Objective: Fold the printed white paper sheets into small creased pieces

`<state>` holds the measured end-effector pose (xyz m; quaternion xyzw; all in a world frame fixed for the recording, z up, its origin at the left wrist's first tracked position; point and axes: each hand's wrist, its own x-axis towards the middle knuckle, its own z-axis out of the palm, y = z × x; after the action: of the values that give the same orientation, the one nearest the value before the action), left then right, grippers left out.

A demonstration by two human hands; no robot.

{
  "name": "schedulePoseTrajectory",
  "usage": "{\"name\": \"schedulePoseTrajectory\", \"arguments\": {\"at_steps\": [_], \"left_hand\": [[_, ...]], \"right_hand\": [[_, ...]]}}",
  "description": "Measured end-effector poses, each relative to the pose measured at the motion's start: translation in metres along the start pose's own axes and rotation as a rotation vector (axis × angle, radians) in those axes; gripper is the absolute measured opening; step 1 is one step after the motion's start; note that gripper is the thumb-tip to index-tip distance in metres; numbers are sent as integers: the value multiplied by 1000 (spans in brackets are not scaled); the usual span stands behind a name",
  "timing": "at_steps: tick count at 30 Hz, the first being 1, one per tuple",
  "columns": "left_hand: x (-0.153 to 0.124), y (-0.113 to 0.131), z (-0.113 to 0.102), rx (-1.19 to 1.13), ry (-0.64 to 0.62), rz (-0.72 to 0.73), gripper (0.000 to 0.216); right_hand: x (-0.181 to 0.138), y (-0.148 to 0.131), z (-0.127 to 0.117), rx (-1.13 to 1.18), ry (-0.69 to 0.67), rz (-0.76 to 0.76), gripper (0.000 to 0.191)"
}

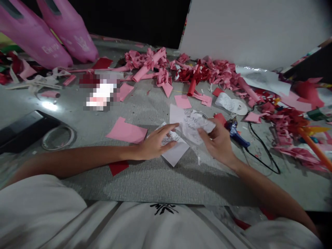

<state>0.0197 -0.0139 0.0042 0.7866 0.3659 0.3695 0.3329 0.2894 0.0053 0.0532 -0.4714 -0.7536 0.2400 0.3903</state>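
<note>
My right hand (219, 140) pinches the right edge of a thin, see-through white sheet with dark markings (193, 126), raised a little off the table. My left hand (155, 141) has its thumb and fingers apart, over a white paper square with a dark printed pattern (176, 152). Its longest fingertip reaches the left edge of the raised sheet; whether it touches I cannot tell. Left of that hand lies a pink paper piece (127, 131), and a red paper piece (118, 167) is partly under my left forearm.
A blue glue gun (237, 135) with a black cord lies right of my right hand. Pink paper flowers (220, 74) line the back. Two pink bottles (46, 41) stand back left. A tape roll (58, 137) and black case (23, 129) sit at left.
</note>
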Motion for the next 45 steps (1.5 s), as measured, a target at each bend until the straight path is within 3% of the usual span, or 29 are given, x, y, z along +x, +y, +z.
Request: {"name": "schedulePoseTrajectory", "arguments": {"at_steps": [3, 6, 10, 14, 19, 22, 27, 31, 33, 36, 39, 43, 45], "left_hand": [[-3, 5, 6, -167, 22, -73, 94], [-4, 4, 13, -358, 81, -89, 109], [0, 8, 12, -606, -58, -116, 113], [6, 10, 5, -695, -169, -135, 101], [9, -2, 6, -540, -18, -296, 54], [7, -6, 5, -403, -21, -348, 45], [7, 3, -1, -577, -183, -307, 52], [7, 7, -1, -691, -250, -278, 58], [7, 6, 1, -642, -224, -318, 52], [7, 4, 4, -618, -181, -378, 52], [8, 3, 4, -639, -180, -378, 53], [9, 3, 3, -661, -191, -386, 54], [9, 2, 2, -663, -195, -391, 54]], "right_hand": [[-13, -4, 14, 5, -174, -199, 29], [-22, -3, 24, -159, -211, -443, 50], [-26, 5, 33, -381, -212, -578, 66], [-27, 12, 39, -441, -300, -534, 62], [-27, 18, 41, -395, -306, -596, 55], [-28, 22, 40, -314, -248, -639, 44], [-27, 25, 38, -222, -124, -467, 16], [-27, 26, 40, -210, -57, -386, 9], [-27, 24, 40, -181, 0, -345, 17], [-26, 20, 41, -70, 78, -218, 47], [-24, 15, 42, 139, 53, -35, 62], [-20, 13, 42, 323, -32, 233, 39], [-19, 13, 41, 344, -60, 318, 39]]}}
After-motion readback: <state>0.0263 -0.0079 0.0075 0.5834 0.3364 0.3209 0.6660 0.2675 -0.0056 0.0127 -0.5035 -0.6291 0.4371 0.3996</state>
